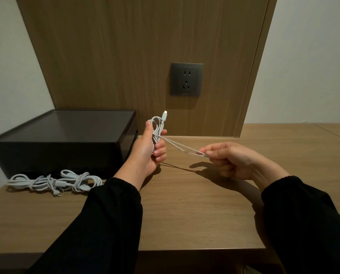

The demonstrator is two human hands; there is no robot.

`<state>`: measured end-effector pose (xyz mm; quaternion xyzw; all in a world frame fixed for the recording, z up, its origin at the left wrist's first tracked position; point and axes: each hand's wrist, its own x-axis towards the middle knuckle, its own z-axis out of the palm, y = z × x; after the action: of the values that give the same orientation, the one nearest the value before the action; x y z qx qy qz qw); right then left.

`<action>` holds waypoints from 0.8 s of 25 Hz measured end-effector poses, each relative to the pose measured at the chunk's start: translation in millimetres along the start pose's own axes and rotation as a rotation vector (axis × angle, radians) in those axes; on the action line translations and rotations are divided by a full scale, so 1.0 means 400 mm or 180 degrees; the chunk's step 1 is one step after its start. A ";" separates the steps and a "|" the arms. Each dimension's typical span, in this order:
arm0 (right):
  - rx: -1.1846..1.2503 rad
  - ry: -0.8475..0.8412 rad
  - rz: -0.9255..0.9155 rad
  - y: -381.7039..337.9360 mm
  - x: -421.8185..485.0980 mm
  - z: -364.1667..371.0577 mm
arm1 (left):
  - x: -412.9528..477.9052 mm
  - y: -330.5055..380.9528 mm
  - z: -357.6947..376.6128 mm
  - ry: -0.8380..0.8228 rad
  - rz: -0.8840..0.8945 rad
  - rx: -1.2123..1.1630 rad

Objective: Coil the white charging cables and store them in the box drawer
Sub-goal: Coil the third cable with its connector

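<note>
The left hand (149, 153) holds a bunch of white cable (157, 123) loops, with its fingers curled round them. The plug (164, 115) pokes up at 12 o'clock. At about 4 o'clock from it, the right hand (230, 161) pinches a loose part of the same cable between thumb and fingers. The cable is pulled tight between the two hands, above the table (185, 204).

The job now looks like wrapping this loose part round the middle of the bunch. To do it well, grip the loops firmly so they do not slip apart. Pull each turn snug but not hard, and tuck the tip under the last turn.

Two tied cables (54, 181) lie at 8 o'clock from the left hand, in front of the dark box (62, 133). I cannot tell from here if the box is open.
</note>
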<state>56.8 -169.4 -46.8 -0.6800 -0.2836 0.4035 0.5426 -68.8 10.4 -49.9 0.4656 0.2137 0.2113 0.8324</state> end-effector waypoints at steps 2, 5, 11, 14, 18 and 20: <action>-0.0061 0.0082 -0.0008 -0.004 -0.003 -0.001 | -0.003 0.001 0.002 -0.0042 -0.0007 0.0044; -0.0316 0.0139 -0.0023 -0.006 -0.004 -0.001 | -0.006 0.001 0.007 -0.0088 -0.0016 0.0132; -0.0457 -0.0408 -0.0141 -0.011 -0.012 0.001 | -0.009 -0.001 0.009 -0.0183 -0.0003 0.0153; -0.0294 -0.0464 -0.0140 -0.014 -0.012 0.002 | -0.012 -0.003 0.013 -0.0231 -0.0043 0.0200; -0.0314 -0.0192 -0.0091 -0.006 0.004 -0.005 | -0.011 -0.005 0.014 -0.0278 -0.0043 0.0234; -0.0372 -0.0118 -0.0086 -0.004 0.007 -0.008 | -0.010 -0.005 0.015 -0.0277 -0.0016 0.0243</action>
<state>60.9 -168.2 -45.7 -0.6990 -0.3259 0.3914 0.5020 -68.5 3.2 -48.3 0.5052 0.1863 0.1805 0.8231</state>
